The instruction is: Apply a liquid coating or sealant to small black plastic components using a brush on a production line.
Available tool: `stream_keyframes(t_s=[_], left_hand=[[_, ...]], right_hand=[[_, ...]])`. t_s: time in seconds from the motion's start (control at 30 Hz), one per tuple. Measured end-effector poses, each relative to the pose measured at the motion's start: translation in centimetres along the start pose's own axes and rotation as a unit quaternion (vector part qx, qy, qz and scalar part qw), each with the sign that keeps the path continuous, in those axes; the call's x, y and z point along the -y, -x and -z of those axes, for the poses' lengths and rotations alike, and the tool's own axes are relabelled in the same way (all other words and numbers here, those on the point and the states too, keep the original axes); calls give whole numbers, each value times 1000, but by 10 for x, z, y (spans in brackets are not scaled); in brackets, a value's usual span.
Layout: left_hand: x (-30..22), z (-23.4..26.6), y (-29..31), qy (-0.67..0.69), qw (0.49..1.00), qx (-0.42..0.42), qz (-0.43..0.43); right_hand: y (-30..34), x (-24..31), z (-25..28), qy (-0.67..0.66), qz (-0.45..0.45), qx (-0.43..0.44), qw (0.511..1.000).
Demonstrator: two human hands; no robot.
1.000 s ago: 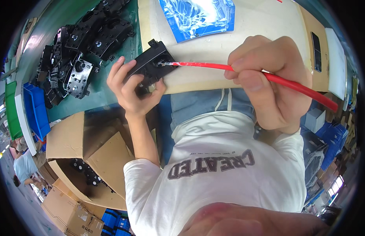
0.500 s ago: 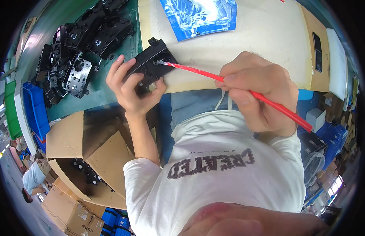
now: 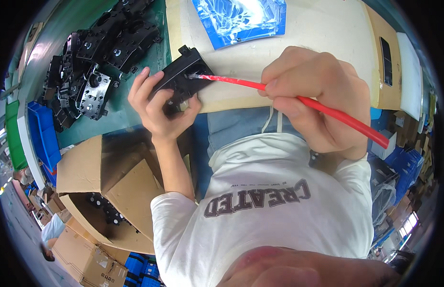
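Note:
My left hand (image 3: 161, 106) is closed around a black plastic housing (image 3: 180, 71), which it holds tilted over the near edge of the bench. A slim red-handled brush (image 3: 337, 113) is pinched in my right hand (image 3: 322, 91). Its tip, smeared with something white, reaches inside the open recess of the housing. Beyond the housing lies a blue sheet (image 3: 241, 21) spread with glossy white paste. To the left, a pile of similar black housings (image 3: 95, 91) sits on the green bench surface; several carry metal plates or studs.
An open cardboard box (image 3: 81, 165) with black parts inside stands below the bench at left, by my left forearm. Blue bins (image 3: 43, 134) are beside the bench's left end. A cardboard strip (image 3: 385, 62) borders the cream work sheet (image 3: 327, 43) on the right. Another person (image 3: 52, 232) is at lower left.
My right hand has shifted slightly right and up, swinging the brush handle's rear end, while the tip stays in the recess. My left hand and the housing have barely moved.

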State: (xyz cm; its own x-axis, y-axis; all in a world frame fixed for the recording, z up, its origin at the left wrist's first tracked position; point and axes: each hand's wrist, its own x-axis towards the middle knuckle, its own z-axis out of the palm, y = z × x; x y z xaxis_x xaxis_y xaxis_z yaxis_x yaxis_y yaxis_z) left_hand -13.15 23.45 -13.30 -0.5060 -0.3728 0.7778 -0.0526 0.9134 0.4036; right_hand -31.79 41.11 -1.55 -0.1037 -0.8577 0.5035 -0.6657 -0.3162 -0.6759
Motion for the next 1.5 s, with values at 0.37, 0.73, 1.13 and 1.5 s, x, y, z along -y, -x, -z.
stream_keyframes(t_s=[0.37,0.73,1.13,1.5], left_hand=[[0,-1,0,-4,1000,-3,-1],[1,0,1,-10,1000,2,-5],[-1,-1,-1,-5,1000,-6,7],[2,5,-4,-8,999,-22,22]], right_hand=[[-11,2,4,28,-16,11,999],[-17,1,1,-9,7,-19,1000],[-7,2,3,-13,50,-50,997],[-2,5,-1,-110,-13,-98,989]])
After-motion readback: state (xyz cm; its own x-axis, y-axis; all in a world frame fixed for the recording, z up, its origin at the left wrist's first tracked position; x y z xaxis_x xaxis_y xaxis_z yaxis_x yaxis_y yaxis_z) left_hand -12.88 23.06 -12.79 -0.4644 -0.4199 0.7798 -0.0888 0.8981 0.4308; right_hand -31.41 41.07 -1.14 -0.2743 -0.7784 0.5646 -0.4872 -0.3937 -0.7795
